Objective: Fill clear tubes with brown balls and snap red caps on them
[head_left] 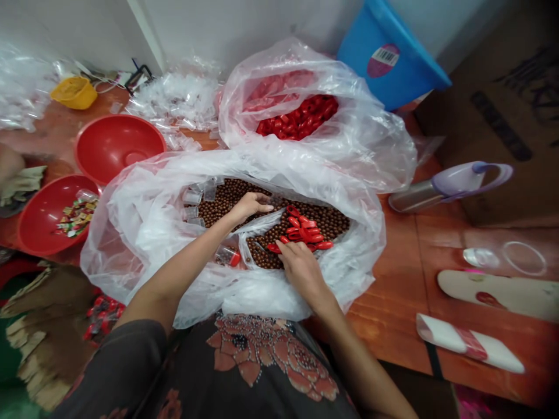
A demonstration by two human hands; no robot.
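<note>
A big clear plastic bag [144,198] lies open in front of me, filled with small brown balls [225,201]. Over the balls, my left hand [251,208] is curled with fingers and thumb close together; whatever they hold, if anything, I cannot make out. The fingertips of my right hand [301,267] are closed on a red plastic cap [274,248]. Just beyond it is a small heap of red caps [305,230] on the balls. Several clear plastic tubes [192,198] lie at the bag's left side. One filled tube with a red cap [229,256] rests near the front edge.
Behind stands another bag of red caps [301,119], beside a blue bucket [388,52]. To the left are two red bowls [117,139], one containing small colourful pieces, and piles of clear tubes [179,96]. A steel bottle [414,198] lies right. Another person's hand shows far left.
</note>
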